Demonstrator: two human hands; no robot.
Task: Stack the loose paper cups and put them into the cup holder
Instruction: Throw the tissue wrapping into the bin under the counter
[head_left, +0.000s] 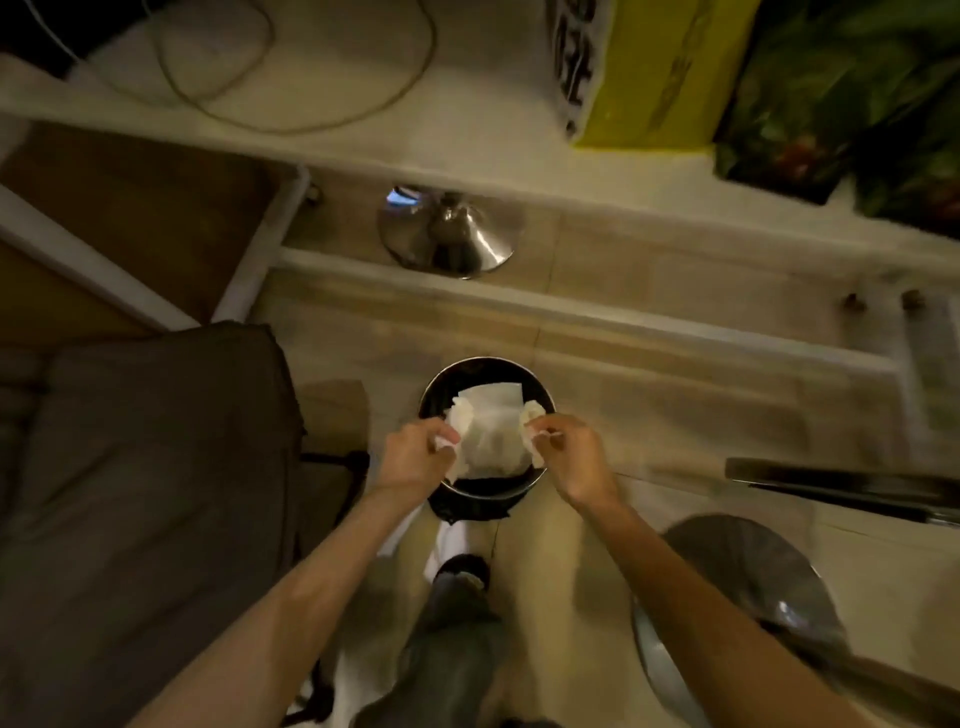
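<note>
Both hands hang over a round dark bin (435, 387) on the floor, each grip pinched on an edge of a white crumpled sheet (488, 431), the left hand (415, 457) on its left side and the right hand (566, 457) on its right, so the sheet stretches crosswise between them just above the bin's mouth. No paper cups or cup holder show anywhere, so which hand lies nearer them cannot be told.

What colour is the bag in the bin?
White. The bag, held by both hands over the dark bin, shows best in the head view.
</note>
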